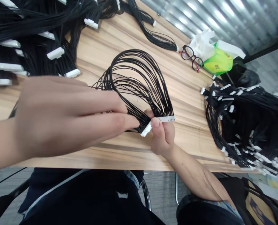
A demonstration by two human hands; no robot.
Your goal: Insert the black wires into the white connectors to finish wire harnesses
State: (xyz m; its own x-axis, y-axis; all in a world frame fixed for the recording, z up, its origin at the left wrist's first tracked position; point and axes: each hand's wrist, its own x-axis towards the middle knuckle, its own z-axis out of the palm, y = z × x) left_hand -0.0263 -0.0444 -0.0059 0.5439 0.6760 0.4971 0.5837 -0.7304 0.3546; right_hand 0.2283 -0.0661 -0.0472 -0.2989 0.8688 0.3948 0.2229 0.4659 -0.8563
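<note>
Wire bundle (164,97) is mid-handling, held just above the table (192,112) near its front edge. R hand (163,136) has thumb + fingers clamped at the plug end: the upper plug (168,118) is pinched, w/ the lower plug (146,129) right up against the thumb. L hand (71,115) reaches over the wires, fingers side by side, tips by the lower plug; it's blurred & seen from the back, so can't tell if it grips or just rests there.

Done, as far as shows: both plugs are on, brought next to each other, wires bent round in a loop. Not done: bundle isn't laid down, no tie on it. Lots more plugged wires in the L pile (36,25) & R pile (253,122), so prob. mid-batch.
</note>
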